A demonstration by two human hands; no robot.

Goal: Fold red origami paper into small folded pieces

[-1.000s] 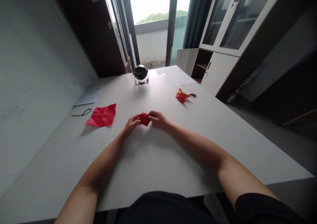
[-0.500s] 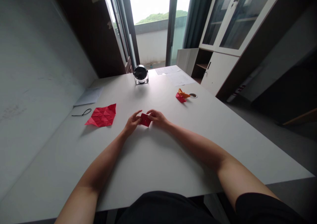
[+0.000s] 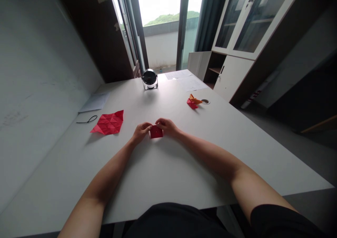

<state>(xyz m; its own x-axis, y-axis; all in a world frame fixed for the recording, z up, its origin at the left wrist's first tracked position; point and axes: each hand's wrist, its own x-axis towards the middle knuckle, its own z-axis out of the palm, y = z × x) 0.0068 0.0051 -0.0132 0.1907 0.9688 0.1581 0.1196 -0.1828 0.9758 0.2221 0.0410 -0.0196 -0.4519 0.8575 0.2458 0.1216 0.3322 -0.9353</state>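
Both hands [image 3: 142,130] [image 3: 167,126], fingers pinching red ppr [image 3: 156,132] @ far corners; near edge runs L–R, long axis unclear.

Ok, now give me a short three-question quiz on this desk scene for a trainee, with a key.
1. What do the left hand and right hand both hold?
2. True or false: the creased red sheet lies to the left of both hands.
3. What colour is the neighbouring piece beside the orange folded piece? A green, B red, C white.

Key:
1. A small folded red paper.
2. True.
3. B.
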